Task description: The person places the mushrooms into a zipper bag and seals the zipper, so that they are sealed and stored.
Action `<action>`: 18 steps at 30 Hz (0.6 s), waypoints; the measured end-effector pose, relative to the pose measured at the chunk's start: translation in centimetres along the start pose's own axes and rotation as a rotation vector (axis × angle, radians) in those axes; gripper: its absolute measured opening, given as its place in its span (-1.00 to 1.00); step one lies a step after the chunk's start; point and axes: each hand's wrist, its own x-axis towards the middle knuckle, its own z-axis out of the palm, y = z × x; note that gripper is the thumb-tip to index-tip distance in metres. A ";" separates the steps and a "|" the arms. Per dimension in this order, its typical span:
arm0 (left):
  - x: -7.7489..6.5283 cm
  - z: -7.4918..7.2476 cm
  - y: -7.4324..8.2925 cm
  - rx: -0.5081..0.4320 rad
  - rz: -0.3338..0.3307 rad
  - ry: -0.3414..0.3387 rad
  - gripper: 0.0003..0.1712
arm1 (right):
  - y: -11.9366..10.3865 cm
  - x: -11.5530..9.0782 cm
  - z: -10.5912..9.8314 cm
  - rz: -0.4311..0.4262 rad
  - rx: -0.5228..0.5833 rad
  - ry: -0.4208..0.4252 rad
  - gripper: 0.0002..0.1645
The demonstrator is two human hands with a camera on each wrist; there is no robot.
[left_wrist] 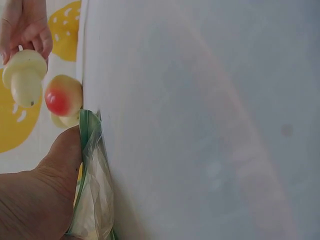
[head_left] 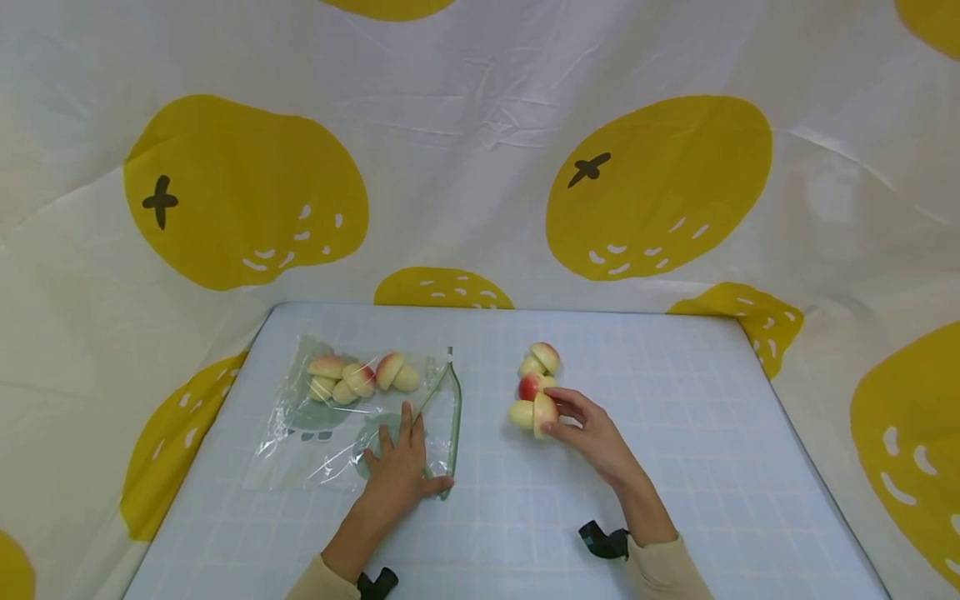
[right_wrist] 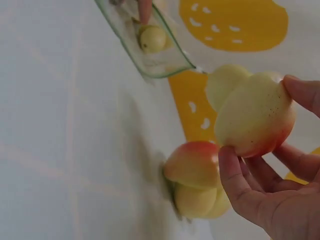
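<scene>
Bag (head_left: 337, 462) on the left of the table (head_left: 675, 417), see-through with a green print, and here we have the left hand (head_left: 401, 467) laid across it, fingers straight and spread apart, thumb out at the green zip strip (head_left: 456, 425)! Whether that hand presses or merely rests, we can't quite tell from these angles. Inside the bag we count three: a left mushroom (head_left: 324, 377), a middle mushroom (head_left: 360, 379) just beside it, and a right mushroom (head_left: 397, 372) nearer the strip, all lying beyond the spread fingers. Over to the other side, and what a tidy pinch we see: the right hand (head_left: 596, 437) has thumb and fingertips clamped on the cap of the held mushroom (head_left: 531, 415), stem pointing left, up off the table and outside the bag. Our right wrist view shows the fingers curled about its pale cap, which blushes red on one side. Just past it we spot a red-capped mushroom (head_left: 529, 386), partly hidden, and behind that a far mushroom (head_left: 542, 357), both resting on the table. Beige sleeves (head_left: 667, 571) reach in from below, and behind it all we take in a pale curtain (head_left: 465, 183) splashed with big yellow fruit shapes.
</scene>
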 end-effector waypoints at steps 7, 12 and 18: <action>0.0 -0.2 0.1 -0.024 -0.015 -0.018 0.40 | -0.5 1.5 1.9 -0.102 0.034 -0.056 -0.30; 0.0 -0.3 0.2 -0.022 -0.018 -0.016 0.40 | -0.7 2.2 3.1 -0.075 0.042 -0.030 -0.34; 0.1 -0.1 0.1 -0.022 -0.022 -0.018 0.40 | -0.4 3.4 4.6 -0.055 0.021 -0.026 -0.36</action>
